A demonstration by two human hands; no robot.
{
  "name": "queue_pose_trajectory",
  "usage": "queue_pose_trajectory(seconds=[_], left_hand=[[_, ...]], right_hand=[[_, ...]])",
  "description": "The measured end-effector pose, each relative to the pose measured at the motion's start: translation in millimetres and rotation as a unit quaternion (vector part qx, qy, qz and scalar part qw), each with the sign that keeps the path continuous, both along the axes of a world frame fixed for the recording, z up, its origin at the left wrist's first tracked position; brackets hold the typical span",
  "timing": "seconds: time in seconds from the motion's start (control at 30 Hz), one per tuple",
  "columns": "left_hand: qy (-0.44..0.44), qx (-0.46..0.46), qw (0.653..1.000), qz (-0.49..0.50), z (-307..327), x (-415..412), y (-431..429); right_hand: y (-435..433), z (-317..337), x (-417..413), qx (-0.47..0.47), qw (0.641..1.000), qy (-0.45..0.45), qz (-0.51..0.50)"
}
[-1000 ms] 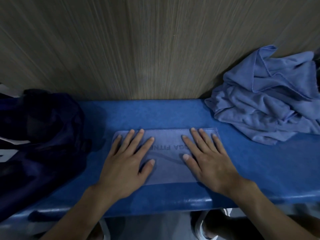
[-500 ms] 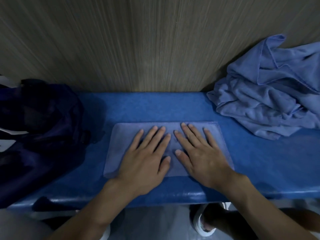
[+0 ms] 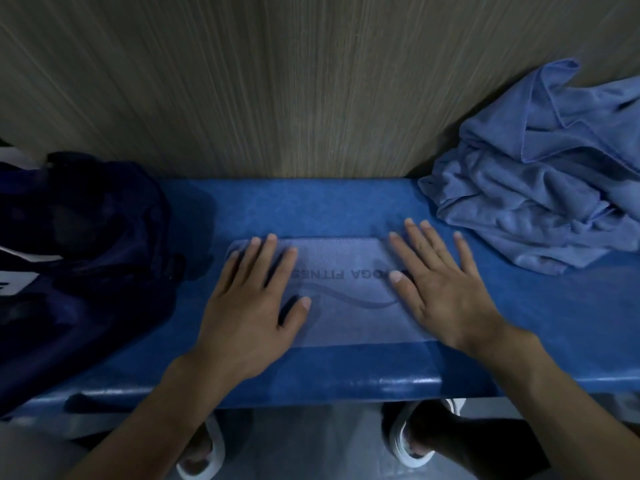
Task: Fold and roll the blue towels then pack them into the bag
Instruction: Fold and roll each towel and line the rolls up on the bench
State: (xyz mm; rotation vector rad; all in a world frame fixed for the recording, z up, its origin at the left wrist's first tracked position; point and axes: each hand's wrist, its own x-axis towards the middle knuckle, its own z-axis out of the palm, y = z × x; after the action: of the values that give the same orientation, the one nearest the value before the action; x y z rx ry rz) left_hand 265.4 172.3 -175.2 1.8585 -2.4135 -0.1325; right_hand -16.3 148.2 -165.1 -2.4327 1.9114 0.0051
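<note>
A folded light-blue towel [image 3: 343,299] with dark printed lettering lies flat on the blue bench [image 3: 311,206]. My left hand [image 3: 249,306] presses palm-down on its left end, fingers spread. My right hand [image 3: 440,285] lies flat on its right end, fingers spread and reaching past the towel's far edge. Neither hand grips anything. A heap of crumpled blue towels [image 3: 540,174] sits at the right end of the bench against the wall. A dark navy bag [image 3: 79,258] with white markings slumps at the left end.
A wood-grain wall [image 3: 311,84] rises right behind the bench. The bench's front edge [image 3: 346,382] runs across below my wrists. Under it my feet in white sandals [image 3: 415,441] stand on a grey floor.
My hands slid apart from the towel's middle to its two ends, uncovering the printed lettering. The towel has stayed in place.
</note>
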Motion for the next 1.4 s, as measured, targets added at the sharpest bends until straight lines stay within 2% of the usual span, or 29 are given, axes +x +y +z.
queue_pose_trajectory(seconds=[0.07,0.23,0.43,0.7,0.83,1.07,1.2,1.3,1.4], left_hand=[[-0.015,-0.006,0.999,-0.028,-2.2,0.4,-3.0],[-0.042,-0.003,0.997,-0.057,7.6,12.0,-16.0],[-0.032,-0.02,0.997,-0.065,31.9,-15.8,7.4],[-0.084,-0.011,0.994,-0.066,27.3,-3.3,3.6],[-0.055,-0.012,0.998,-0.037,29.5,-7.2,4.2],[-0.045,0.017,0.997,-0.068,21.9,0.3,-3.2],[-0.012,0.056,0.995,-0.085,16.9,-0.2,-5.5],[-0.021,0.08,0.992,-0.099,11.9,3.8,-11.4],[0.041,0.067,0.991,-0.105,14.3,3.4,-19.9]], right_hand=[[-1.4,-0.2,2.2,0.013,0.999,-0.002,0.031],[1.9,1.0,3.4,0.02,0.999,0.031,0.02],[-5.1,9.2,16.6,0.046,0.996,-0.008,0.079],[2.0,14.4,25.7,-0.036,0.994,-0.004,0.106],[2.5,7.3,33.1,-0.001,0.986,-0.033,0.161],[7.2,19.7,46.2,-0.049,0.982,-0.064,0.174],[6.4,12.8,45.9,-0.021,0.982,-0.072,0.172],[4.5,11.3,46.5,-0.027,0.98,-0.105,0.169],[-0.5,8.3,47.6,-0.062,0.972,-0.165,0.155]])
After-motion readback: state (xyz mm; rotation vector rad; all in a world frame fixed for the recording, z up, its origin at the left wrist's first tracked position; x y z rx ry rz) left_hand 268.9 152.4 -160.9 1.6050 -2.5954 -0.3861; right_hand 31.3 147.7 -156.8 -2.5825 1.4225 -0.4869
